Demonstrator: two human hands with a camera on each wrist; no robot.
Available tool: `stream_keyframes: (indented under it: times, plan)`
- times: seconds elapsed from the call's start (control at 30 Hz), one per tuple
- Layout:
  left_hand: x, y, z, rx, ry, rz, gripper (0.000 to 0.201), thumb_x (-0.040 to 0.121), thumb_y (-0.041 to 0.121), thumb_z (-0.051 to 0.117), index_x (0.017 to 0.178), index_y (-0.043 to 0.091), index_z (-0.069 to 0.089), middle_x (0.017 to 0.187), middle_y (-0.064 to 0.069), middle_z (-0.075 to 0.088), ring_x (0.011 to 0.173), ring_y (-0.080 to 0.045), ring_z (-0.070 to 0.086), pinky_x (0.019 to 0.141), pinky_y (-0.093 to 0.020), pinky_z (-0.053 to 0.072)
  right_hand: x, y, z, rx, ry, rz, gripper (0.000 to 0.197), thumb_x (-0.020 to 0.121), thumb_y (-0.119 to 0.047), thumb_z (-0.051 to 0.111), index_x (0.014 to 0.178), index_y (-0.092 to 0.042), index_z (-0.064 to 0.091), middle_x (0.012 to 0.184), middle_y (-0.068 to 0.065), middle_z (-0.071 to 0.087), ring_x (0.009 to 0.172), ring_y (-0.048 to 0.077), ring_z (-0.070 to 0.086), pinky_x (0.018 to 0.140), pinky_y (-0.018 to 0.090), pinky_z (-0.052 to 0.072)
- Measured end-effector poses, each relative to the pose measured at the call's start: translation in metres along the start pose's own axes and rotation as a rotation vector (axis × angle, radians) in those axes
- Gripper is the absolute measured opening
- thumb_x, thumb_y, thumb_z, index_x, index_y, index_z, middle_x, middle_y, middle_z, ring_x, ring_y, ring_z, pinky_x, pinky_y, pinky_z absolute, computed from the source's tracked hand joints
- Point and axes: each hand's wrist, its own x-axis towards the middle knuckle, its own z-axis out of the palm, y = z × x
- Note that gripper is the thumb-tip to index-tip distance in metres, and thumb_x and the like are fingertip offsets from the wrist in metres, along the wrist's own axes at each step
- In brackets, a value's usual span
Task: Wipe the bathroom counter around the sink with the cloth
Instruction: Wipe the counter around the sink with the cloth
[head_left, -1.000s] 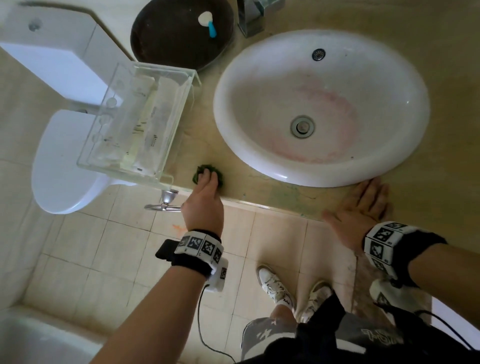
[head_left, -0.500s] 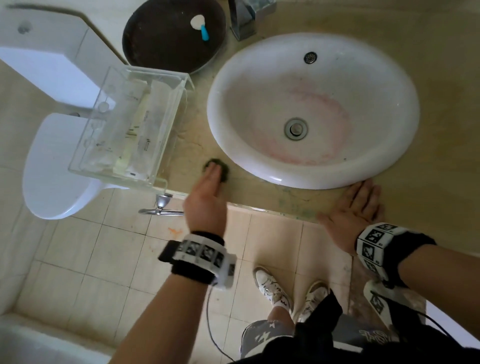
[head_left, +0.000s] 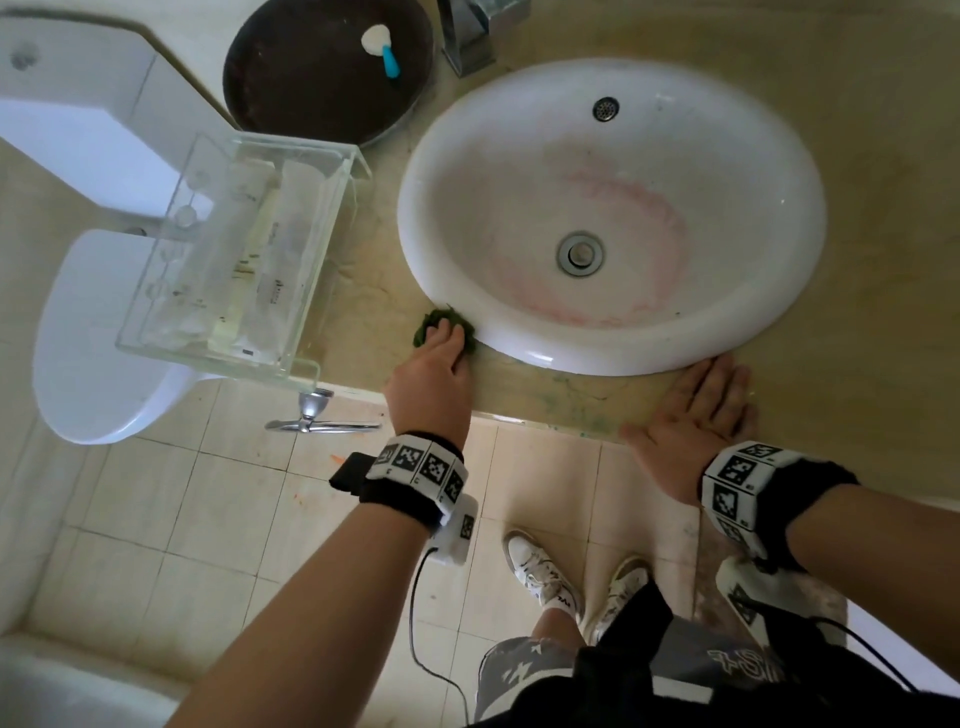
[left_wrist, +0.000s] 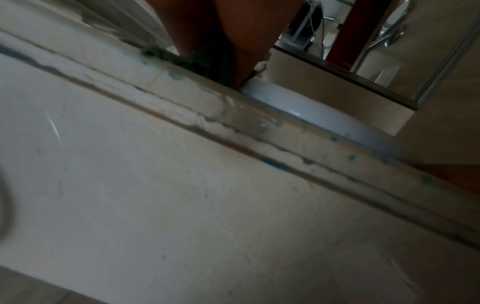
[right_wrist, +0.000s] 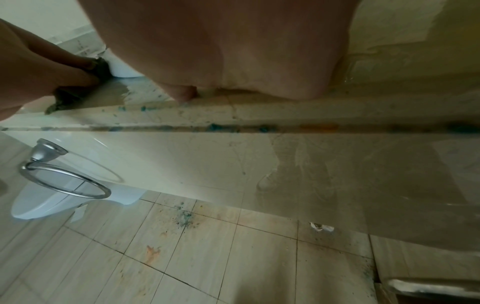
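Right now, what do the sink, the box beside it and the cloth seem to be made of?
Sink: probably glazed ceramic, white and glossy with highlights. Box: clear acrylic or glass, see-through with bright edges. Cloth: dark green, crumpled fabric, matte; the weave is too small to tell.

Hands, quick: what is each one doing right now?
Left hand: presses the green cloth onto the counter.
Right hand: open, flat on the counter.

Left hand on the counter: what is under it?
A crumpled green cloth sticks out from under the left hand, against the sink rim. The counter beneath is hidden.
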Motion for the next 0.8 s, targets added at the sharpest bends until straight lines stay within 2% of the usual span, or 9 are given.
stream_keyframes:
  times: [0.17,0.4,0.47,0.53,0.57,0.67,0.7,0.73,0.8]
  plan:
    - [-0.028,0.019,0.011,-0.015,0.013,0.12,0.023,0.078,0.006,0.072,0.1,0.012,0.075,0.109,-0.007,0.071,0.103,-0.018,0.068,0.086,-0.031,0.052,0.0,0.0,0.001,0.013,0.002,-0.006,0.106,0.085,-0.053,0.047,0.143,0.002,-0.023,0.151,0.02,-0.029,0.141,0.036,-0.024,0.115,0.051,-0.006]
    - [-0.061,0.046,0.037,-0.036,-0.135,0.296,0.027,0.074,0.004,0.074,0.097,0.017,0.076,0.108,-0.003,0.072,0.102,-0.018,0.068,0.081,-0.034,0.056,0.005,0.002,0.006,0.027,0.056,-0.016,0.109,0.084,-0.053,0.052,0.144,0.003,-0.02,0.152,0.021,-0.026,0.141,0.037,-0.023,0.115,0.051,-0.005]
    - [-0.069,0.06,0.043,-0.053,-0.213,0.366,0.028,0.073,0.005,0.074,0.096,0.019,0.077,0.109,0.0,0.072,0.102,-0.016,0.068,0.077,-0.033,0.058,0.007,0.0,0.011,0.047,0.08,-0.036,0.111,0.081,-0.051,0.059,0.146,0.005,-0.012,0.154,0.024,-0.018,0.142,0.04,-0.016,0.115,0.053,-0.001]
    - [-0.074,0.07,0.044,-0.063,-0.284,0.439,0.029,0.071,0.002,0.074,0.095,0.02,0.077,0.107,0.002,0.073,0.101,-0.016,0.069,0.072,-0.034,0.06,0.006,-0.001,0.013,0.088,0.146,-0.046,0.11,0.077,-0.046,0.068,0.147,0.008,0.002,0.155,0.028,-0.003,0.143,0.044,-0.002,0.114,0.056,0.007]
    - [-0.075,0.071,0.042,-0.073,-0.306,0.482,0.03,0.07,-0.001,0.074,0.093,0.019,0.078,0.104,0.002,0.074,0.099,-0.016,0.07,0.071,-0.035,0.06,0.008,0.003,0.014,0.092,0.169,-0.059,0.108,0.078,-0.045,0.067,0.148,0.006,0.003,0.156,0.026,-0.003,0.144,0.042,-0.001,0.114,0.055,0.007]
    - [-0.079,0.054,0.024,-0.105,-0.283,0.588,0.034,0.065,-0.008,0.074,0.09,0.015,0.078,0.099,0.0,0.075,0.091,-0.016,0.072,0.068,-0.035,0.06,0.006,0.03,0.004,0.061,0.068,-0.134,0.097,0.087,-0.045,0.051,0.149,-0.01,-0.015,0.157,0.009,-0.019,0.145,0.028,-0.013,0.118,0.048,0.001]
    - [-0.077,0.043,0.015,-0.126,-0.233,0.551,0.033,0.067,-0.007,0.073,0.091,0.014,0.078,0.1,-0.001,0.074,0.09,-0.015,0.072,0.071,-0.034,0.06,0.007,0.044,-0.001,0.046,0.078,-0.157,0.092,0.089,-0.042,0.048,0.149,-0.014,-0.014,0.158,0.004,-0.017,0.145,0.025,-0.01,0.118,0.047,0.003]
    - [-0.072,0.032,0.006,-0.153,-0.173,0.449,0.03,0.072,-0.004,0.072,0.095,0.014,0.077,0.104,-0.001,0.074,0.093,-0.014,0.071,0.078,-0.031,0.058,0.007,0.056,-0.007,0.026,0.107,-0.154,0.088,0.089,-0.04,0.047,0.15,-0.015,-0.011,0.159,0.002,-0.013,0.146,0.024,-0.006,0.117,0.047,0.006]
    - [-0.056,0.013,-0.014,-0.169,-0.052,0.178,0.028,0.08,0.006,0.069,0.105,0.017,0.073,0.113,0.001,0.07,0.102,-0.011,0.067,0.096,-0.017,0.046,0.01,0.074,-0.016,0.021,0.156,-0.085,0.085,0.089,-0.042,0.046,0.151,-0.014,-0.006,0.159,0.004,-0.009,0.146,0.024,-0.005,0.117,0.047,0.007]
